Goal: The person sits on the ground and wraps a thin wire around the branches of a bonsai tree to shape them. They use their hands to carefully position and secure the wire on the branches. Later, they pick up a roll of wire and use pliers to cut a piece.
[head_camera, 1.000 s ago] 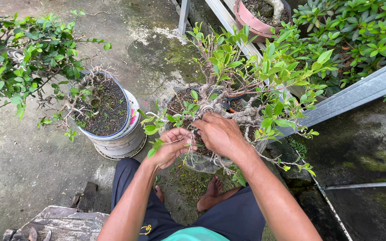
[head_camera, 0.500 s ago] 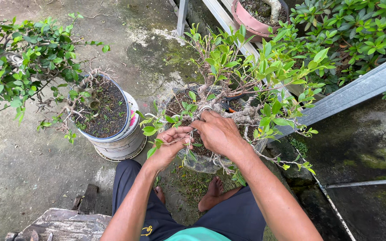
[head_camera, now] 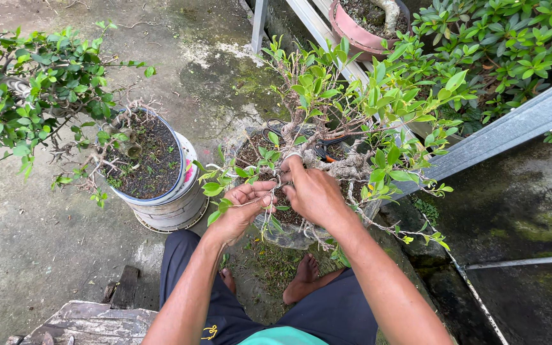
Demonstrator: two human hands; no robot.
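A small leafy bonsai tree [head_camera: 346, 102] grows from a dark pot [head_camera: 289, 233] between my knees. My right hand [head_camera: 311, 191] is closed around a low branch near the gnarled trunk [head_camera: 352, 167], fingers pinching pale wire wound on it. My left hand [head_camera: 245, 203] pinches a thin twig and the wire just left of the right hand, fingertips almost touching it. A pair of pruning shears with orange handles [head_camera: 322, 148] lies on the soil behind the trunk.
A second potted shrub [head_camera: 33, 89] stands in a white and blue pot [head_camera: 167, 201] at left. A pink pot [head_camera: 359, 32] and bushy plants [head_camera: 506, 45] sit at the back right. A grey metal rail [head_camera: 512, 128] slants across right. Wet concrete lies all around.
Both hands stay at the base of the tree; the left hand's fingers have shifted slightly closer to the right hand on the twig.
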